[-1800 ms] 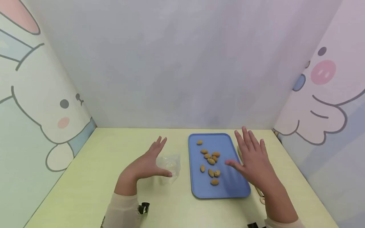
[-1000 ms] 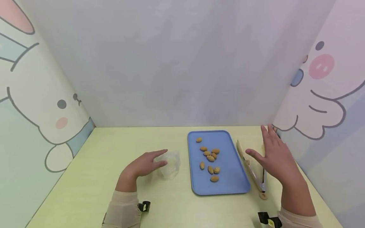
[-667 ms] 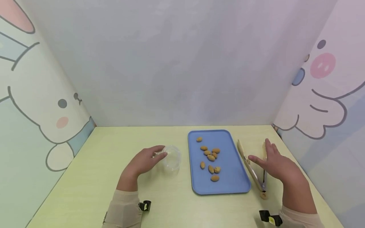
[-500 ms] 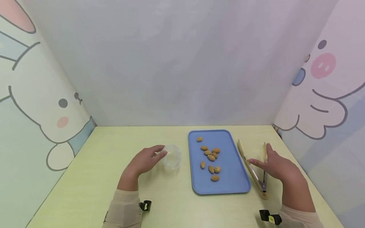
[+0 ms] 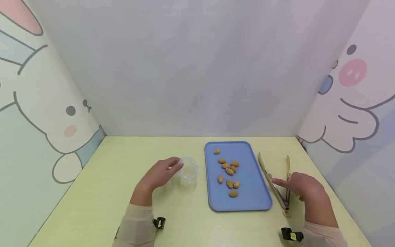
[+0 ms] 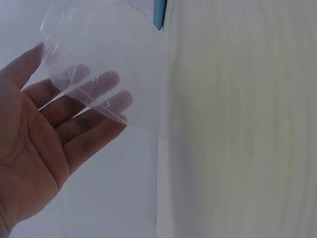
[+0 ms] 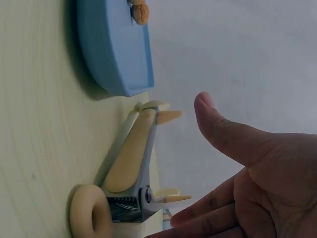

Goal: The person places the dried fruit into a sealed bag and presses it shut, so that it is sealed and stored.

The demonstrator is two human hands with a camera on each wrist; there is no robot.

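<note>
Over the left half of the table, my left hand (image 5: 161,174) holds a clear plastic cup (image 5: 190,171) by its side, thumb at the near rim. Through the see-through wall in the left wrist view, the fingertips (image 6: 109,82) show against the cup. Food tongs (image 5: 276,191) with beige tips and a ring at the hinge lie spread on the table at right. My right hand (image 5: 305,187) is low over them, its thumb (image 7: 210,116) stretched out and apart from the tongs in the right wrist view. Its fingers reach down beside the right arm of the tongs.
A blue tray (image 5: 254,171) lies between the cup and the tongs. Several brown almond-like nuts (image 5: 229,171) are scattered on it. A grey back wall (image 5: 197,68) closes off the far table edge, with cartoon-printed walls at both sides.
My left hand has closed in on the cup and taken hold of it, and the cup has been turned. My right hand has moved right, then down to the tongs.
</note>
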